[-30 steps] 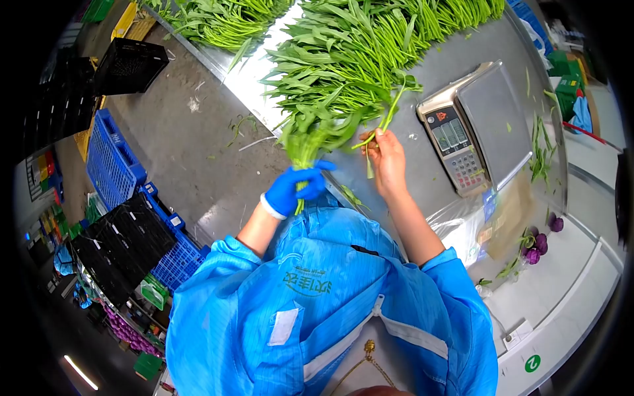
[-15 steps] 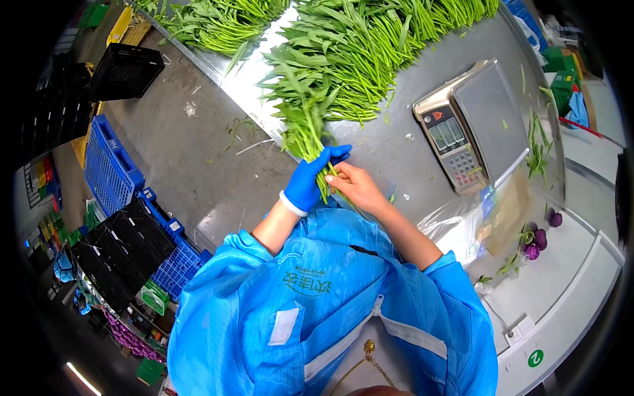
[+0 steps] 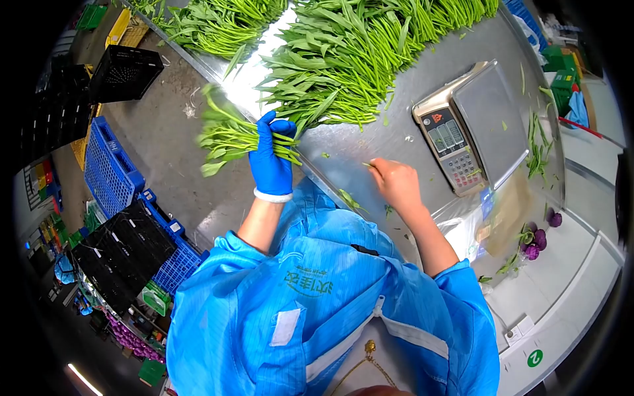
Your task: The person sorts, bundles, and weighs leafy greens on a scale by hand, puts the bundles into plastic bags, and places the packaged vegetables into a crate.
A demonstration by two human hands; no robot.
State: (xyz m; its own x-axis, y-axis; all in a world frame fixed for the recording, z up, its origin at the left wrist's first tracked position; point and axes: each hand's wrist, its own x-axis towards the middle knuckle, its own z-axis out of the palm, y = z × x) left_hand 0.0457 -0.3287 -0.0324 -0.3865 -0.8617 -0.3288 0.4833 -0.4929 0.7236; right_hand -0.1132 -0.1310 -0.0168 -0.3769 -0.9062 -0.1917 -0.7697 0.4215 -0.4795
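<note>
Bunch of greens (image 3: pixel 228 140): slim, smooth stems with soft, narrow leaves; it lies sideways over the floor (image 3: pixel 178 148), just beside the table's near edge, its leafy end blurred and fanned out to the left.
Left hand (image 3: pixel 272 150): fingers wrapped around the stems, a narrow grip, with stem ends poking out on the right.
Glove (image 3: pixel 272 173): thin, smooth, bright blue, ending in a white band (image 3: pixel 273 196) at the wrist.
Right hand (image 3: pixel 396 185): bare, fingers curled and thumb drawn in above the table; a tiny green bit shows at the fingertips, and I cannot tell whether it is held.
Table (image 3: pixel 413 109): flat grey metal, shiny in patches, dotted with leaf scraps.
Pile of greens (image 3: pixel 356 63): long, glossy stems laid side by side, leaves mostly toward the left.
Scale (image 3: pixel 467 135): boxy, beige, with buttons and a flat metal plate.
Plastic bag (image 3: pixel 456 228): clear and crinkled, below the scale.
Jacket (image 3: pixel 264 297): blue, creased cloth.
</note>
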